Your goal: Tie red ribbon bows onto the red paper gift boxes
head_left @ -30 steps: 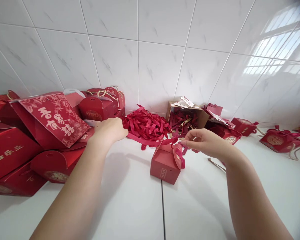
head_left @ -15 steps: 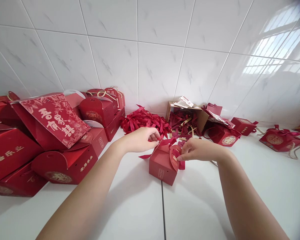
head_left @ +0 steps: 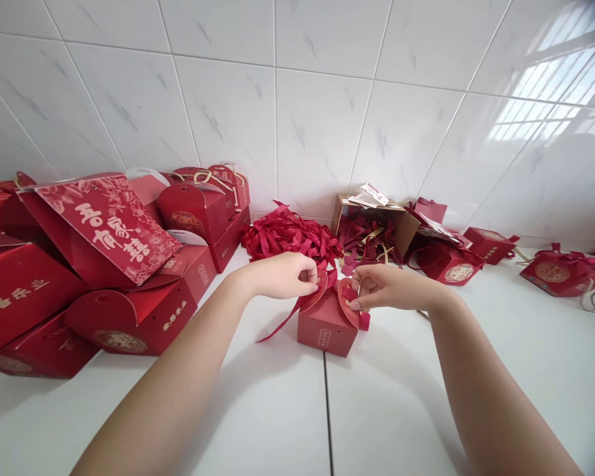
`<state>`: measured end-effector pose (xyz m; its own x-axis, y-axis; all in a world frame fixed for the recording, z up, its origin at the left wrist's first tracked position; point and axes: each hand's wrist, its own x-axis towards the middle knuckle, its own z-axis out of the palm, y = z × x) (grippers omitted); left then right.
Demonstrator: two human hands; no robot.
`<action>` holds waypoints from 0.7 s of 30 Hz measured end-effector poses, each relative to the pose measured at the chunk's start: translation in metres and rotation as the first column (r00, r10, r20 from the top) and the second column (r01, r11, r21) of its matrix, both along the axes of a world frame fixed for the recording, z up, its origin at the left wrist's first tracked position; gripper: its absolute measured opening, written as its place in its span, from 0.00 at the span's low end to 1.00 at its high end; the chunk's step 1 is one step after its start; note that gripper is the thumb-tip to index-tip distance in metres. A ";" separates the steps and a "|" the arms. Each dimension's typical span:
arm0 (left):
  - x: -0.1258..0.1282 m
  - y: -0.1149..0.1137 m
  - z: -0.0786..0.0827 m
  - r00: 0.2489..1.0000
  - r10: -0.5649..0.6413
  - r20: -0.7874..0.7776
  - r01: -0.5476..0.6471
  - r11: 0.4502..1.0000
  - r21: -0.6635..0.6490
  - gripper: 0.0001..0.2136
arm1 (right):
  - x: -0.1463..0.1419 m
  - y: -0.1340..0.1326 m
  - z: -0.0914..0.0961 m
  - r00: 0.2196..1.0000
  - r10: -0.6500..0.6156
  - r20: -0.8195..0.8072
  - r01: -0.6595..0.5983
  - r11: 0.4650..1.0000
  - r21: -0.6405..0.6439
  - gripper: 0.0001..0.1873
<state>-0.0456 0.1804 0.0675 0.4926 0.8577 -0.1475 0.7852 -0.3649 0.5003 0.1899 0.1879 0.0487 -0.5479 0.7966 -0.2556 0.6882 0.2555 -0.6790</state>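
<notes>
A small red gift box [head_left: 328, 329] stands on the white table, its two rounded top flaps raised. My left hand [head_left: 290, 276] has thumb and fingers pinched on its left flap [head_left: 313, 297]. A red ribbon [head_left: 281, 325] trails from that side down to the left onto the table. Opposite, my right hand [head_left: 389, 289] is closed on the right flap [head_left: 346, 303], with a bit of red ribbon showing below the fingers. More ribbon shows at the top between the flaps; how it runs through the box is partly hidden.
Large red boxes [head_left: 133, 314] are piled on the left. Behind lies a heap of red ribbons [head_left: 292, 231], beside an open carton [head_left: 406, 233] with ribbon in it. Several small red boxes [head_left: 446, 263] sit to the right. A tiled wall [head_left: 322, 119] rises behind the table.
My left hand has come onto the left flap, which now stands up facing the right one. The left ribbon end reaches further down and left. My right hand stays at the right flap.
</notes>
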 end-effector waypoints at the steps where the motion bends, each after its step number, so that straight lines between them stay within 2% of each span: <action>1: 0.000 0.000 0.000 1.000 0.004 0.003 -0.004 1.000 -0.001 0.05 | 0.000 0.000 0.000 1.000 -0.002 -0.022 0.002 1.000 -0.009 0.17; 7: -0.007 0.006 0.001 0.989 0.081 0.125 -0.079 0.997 -0.022 0.03 | -0.005 -0.001 -0.001 1.000 0.004 0.028 -0.006 0.998 0.057 0.16; 12: -0.010 0.008 0.000 0.966 0.136 0.219 -0.124 0.990 -0.065 0.03 | -0.004 -0.001 0.002 0.998 0.053 0.035 -0.054 0.998 0.045 0.16; 16: -0.012 0.009 -0.002 0.930 0.194 0.312 -0.152 0.976 -0.153 0.10 | 0.001 -0.002 0.007 0.996 0.072 0.060 -0.075 0.996 0.048 0.16; 21: -0.014 0.013 -0.004 0.932 0.193 0.307 -0.170 0.980 -0.102 0.06 | 0.014 -0.003 0.012 0.996 0.090 0.023 -0.090 0.996 0.017 0.16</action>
<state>-0.0597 0.1939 0.0638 0.3606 0.9297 -0.0758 0.6334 -0.1844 0.7516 0.2039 0.1850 0.0604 -0.6120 0.7489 -0.2543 0.6765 0.3292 -0.6588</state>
